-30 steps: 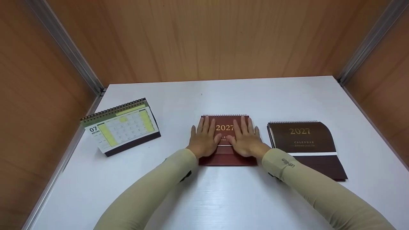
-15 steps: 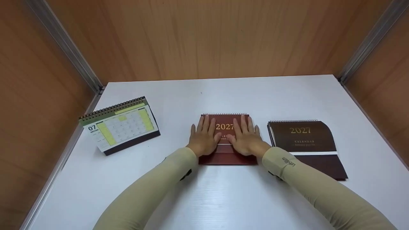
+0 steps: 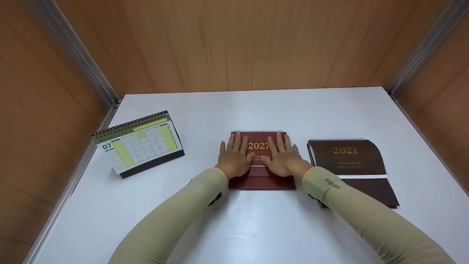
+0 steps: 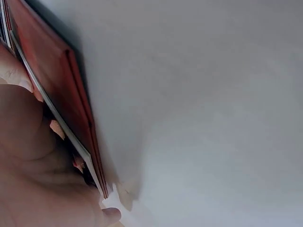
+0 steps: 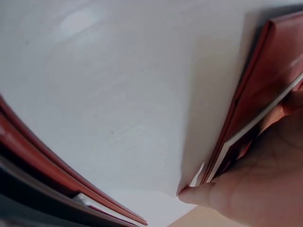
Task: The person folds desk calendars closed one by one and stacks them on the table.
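Note:
A dark red 2027 desk calendar (image 3: 259,179) lies flat in the middle of the white table, its wire spiral along the far edge. My left hand (image 3: 234,160) rests on its left half with straight fingers. On the right half lies my right hand (image 3: 284,157), fingers likewise straight and spread, the two thumbs close together under the gold year. In the left wrist view the palm (image 4: 28,156) overlaps the calendar's edge (image 4: 61,90). From the right wrist, the little finger (image 5: 196,194) reaches past the cover's side (image 5: 265,85).
To the right lies a dark brown 2027 calendar (image 3: 346,157), partly covered by the right sleeve (image 3: 351,198). A green and white calendar (image 3: 139,145) showing month 07 stands tilted at left. Wooden panels (image 3: 234,44) wall in the white table (image 3: 205,110).

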Tool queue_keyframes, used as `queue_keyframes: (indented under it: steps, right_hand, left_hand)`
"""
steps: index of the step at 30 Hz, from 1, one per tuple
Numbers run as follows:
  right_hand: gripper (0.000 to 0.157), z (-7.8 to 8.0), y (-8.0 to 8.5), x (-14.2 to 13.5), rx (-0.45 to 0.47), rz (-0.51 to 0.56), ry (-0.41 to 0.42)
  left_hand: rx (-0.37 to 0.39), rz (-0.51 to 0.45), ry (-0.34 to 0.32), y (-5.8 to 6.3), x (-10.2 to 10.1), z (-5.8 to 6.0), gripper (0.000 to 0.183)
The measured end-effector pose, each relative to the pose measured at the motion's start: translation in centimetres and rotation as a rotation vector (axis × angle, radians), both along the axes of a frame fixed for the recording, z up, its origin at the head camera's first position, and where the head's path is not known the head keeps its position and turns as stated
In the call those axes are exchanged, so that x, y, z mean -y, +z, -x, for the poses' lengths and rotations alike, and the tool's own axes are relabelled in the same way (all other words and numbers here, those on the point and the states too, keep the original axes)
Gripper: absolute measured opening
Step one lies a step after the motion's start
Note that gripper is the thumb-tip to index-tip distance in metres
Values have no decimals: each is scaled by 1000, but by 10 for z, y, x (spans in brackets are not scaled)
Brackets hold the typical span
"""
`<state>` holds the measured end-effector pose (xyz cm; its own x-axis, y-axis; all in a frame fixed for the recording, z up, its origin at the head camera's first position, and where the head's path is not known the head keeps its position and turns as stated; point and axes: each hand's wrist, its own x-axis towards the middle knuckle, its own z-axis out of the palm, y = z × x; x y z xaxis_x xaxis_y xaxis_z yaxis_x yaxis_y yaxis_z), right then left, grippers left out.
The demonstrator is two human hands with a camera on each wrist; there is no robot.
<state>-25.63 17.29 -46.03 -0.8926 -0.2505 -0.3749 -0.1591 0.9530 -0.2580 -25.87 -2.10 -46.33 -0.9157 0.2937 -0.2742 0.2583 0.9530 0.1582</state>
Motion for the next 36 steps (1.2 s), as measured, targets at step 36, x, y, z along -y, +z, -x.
queue_keyframes:
  steps: [36]
  right_hand:
    - [66,19,99,-54,80,261,123]
  left_hand:
    - [101,-478,-48,64,61,21,60]
